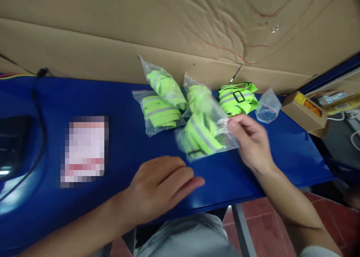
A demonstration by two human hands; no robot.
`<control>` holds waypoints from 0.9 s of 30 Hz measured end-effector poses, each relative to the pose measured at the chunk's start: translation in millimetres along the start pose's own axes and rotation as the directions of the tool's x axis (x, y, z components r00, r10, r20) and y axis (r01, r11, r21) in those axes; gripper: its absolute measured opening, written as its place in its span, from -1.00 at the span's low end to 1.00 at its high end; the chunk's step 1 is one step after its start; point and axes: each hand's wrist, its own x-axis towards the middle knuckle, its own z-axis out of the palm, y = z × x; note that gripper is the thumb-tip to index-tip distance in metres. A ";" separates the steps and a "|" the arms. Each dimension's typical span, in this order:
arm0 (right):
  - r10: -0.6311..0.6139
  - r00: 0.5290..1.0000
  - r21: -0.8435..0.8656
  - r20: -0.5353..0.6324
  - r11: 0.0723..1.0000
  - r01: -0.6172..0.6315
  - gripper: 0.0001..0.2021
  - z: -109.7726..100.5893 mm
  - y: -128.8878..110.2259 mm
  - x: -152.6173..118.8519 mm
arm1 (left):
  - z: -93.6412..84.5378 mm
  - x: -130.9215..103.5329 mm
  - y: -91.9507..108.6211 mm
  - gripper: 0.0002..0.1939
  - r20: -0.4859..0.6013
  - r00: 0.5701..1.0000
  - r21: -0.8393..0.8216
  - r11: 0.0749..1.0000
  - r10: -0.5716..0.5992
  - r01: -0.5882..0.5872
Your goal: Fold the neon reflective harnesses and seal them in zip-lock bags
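Observation:
My right hand (251, 141) pinches the edge of a clear plastic bag (229, 137) between thumb and fingers. Inside lies a rolled neon-green reflective strap (201, 133) with a grey stripe and a dark buckle. The bag is slightly blurred and raised in front of the other bags. My left hand (164, 184) hovers near the table's front, to the lower left of that bag, fingers curled together, with nothing visible in them. Behind, several similar bagged straps (163, 112) rest on the table. A loose strap (238, 98) with a black buckle sits beyond my right hand.
An empty-looking clear bag (268, 107) stands right of the loose strap, beside a small cardboard box (305, 112). At left are a pixelated packet (86, 150), a black cable (39, 118) and a dark device (14, 144). Brown cardboard (112, 47) walls the blue table's (123, 144) back.

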 end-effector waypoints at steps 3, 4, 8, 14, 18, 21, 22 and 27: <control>-0.276 0.957 -0.074 0.092 0.956 0.283 -0.98 -1.1 -13.9 -12.5 | -0.6 -2.0 11.7 -0.84 0.095 0.986 -0.351 0.922 -0.137 0.162; -0.328 0.919 -0.074 0.216 0.934 0.351 -0.94 2.1 -17.4 -16.5 | 0.0 -1.4 13.6 -0.81 0.113 0.973 -0.438 0.868 -0.204 0.233; -0.396 0.768 -0.092 0.504 0.859 0.504 -0.95 24.7 -17.7 -29.4 | 4.8 5.1 10.7 -0.81 0.165 0.877 -0.500 0.728 -0.451 0.469; -0.368 0.790 -0.103 0.490 0.876 0.472 -0.95 32.1 -9.0 -31.9 | 8.9 7.7 1.5 -0.80 0.200 0.838 -0.482 0.694 -0.508 0.535; -0.360 0.776 -0.084 0.518 0.881 0.465 -0.98 26.4 -9.9 -29.1 | 9.0 6.1 0.2 -0.91 0.189 0.875 -0.526 0.706 -0.446 0.474; -0.365 0.769 -0.082 0.525 0.878 0.472 -0.98 24.8 -9.8 -28.0 | 9.2 5.6 -1.5 -0.95 0.216 0.877 -0.528 0.704 -0.429 0.475; -0.366 0.767 -0.084 0.527 0.876 0.476 -0.98 24.5 -9.4 -27.8 | 9.5 5.3 -2.3 -0.95 0.233 0.872 -0.522 0.701 -0.430 0.485; -0.363 0.764 -0.108 0.533 0.866 0.488 -0.95 22.8 -7.4 -27.3 | 10.6 3.0 -5.5 -0.89 0.281 0.854 -0.514 0.684 -0.437 0.518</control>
